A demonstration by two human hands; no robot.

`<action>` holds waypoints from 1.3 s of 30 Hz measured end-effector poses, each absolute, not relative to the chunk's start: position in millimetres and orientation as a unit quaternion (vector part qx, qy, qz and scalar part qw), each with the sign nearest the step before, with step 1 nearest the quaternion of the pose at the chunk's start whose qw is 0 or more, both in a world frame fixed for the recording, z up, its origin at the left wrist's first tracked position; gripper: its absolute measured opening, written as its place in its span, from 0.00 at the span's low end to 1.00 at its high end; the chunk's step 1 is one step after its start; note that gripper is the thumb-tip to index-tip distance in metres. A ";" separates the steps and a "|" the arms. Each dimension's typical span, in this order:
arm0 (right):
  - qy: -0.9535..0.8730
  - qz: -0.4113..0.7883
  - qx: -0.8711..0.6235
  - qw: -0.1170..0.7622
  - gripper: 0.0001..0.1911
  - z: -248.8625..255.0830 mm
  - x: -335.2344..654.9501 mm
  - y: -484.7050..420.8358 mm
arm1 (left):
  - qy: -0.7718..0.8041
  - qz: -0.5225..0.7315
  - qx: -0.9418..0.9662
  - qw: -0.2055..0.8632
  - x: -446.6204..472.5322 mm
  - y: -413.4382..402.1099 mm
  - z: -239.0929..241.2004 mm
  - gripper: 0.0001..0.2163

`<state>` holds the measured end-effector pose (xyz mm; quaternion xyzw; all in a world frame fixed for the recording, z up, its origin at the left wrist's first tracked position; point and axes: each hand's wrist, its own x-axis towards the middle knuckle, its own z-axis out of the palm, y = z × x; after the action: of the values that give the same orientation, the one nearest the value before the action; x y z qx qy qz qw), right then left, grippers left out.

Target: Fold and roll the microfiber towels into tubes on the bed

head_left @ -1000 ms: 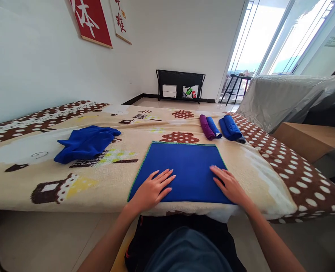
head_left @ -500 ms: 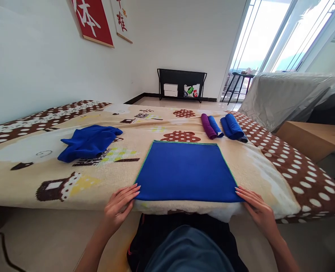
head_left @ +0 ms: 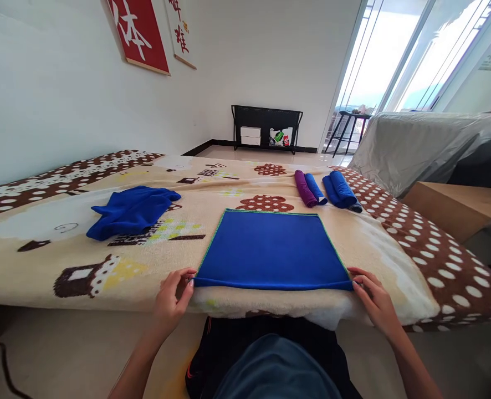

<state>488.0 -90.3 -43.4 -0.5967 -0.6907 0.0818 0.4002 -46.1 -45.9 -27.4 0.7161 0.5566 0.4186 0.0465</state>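
Observation:
A flat blue cloth with a green hem lies spread on a patterned blanket over a bed. My left hand pinches the cloth's near left corner. My right hand pinches its near right corner. The near edge is lifted slightly off the blanket and curls up between the two hands.
A crumpled blue cloth lies to the left. Rolled cloths sit at the far right: one purple, two blue. A plastic-covered sofa stands on the right, a black rack by the far wall.
My hands slid from the cloth's top surface back to its near corners and took hold of them. The near edge now rises a little.

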 end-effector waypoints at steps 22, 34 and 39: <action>-0.641 -0.201 -0.591 0.447 0.13 -63.4 463.5 -93.6 | 0.568 0.405 0.703 -0.143 -5.6 -47.1 -20.3 0.09; -0.595 -0.338 -0.655 0.321 0.07 -29.5 387.6 -88.4 | 0.608 0.332 0.679 -0.241 40.6 -58.8 -12.0 0.03; -0.691 -0.227 -0.550 0.410 0.17 -43.7 354.6 -85.2 | 0.475 0.385 0.775 -0.164 73.5 -63.6 -27.2 0.16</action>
<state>354.6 -85.2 -43.7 -0.5498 -0.6914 -0.2271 0.4101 73.5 -63.6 -27.2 0.7745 0.4745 0.3847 -0.1640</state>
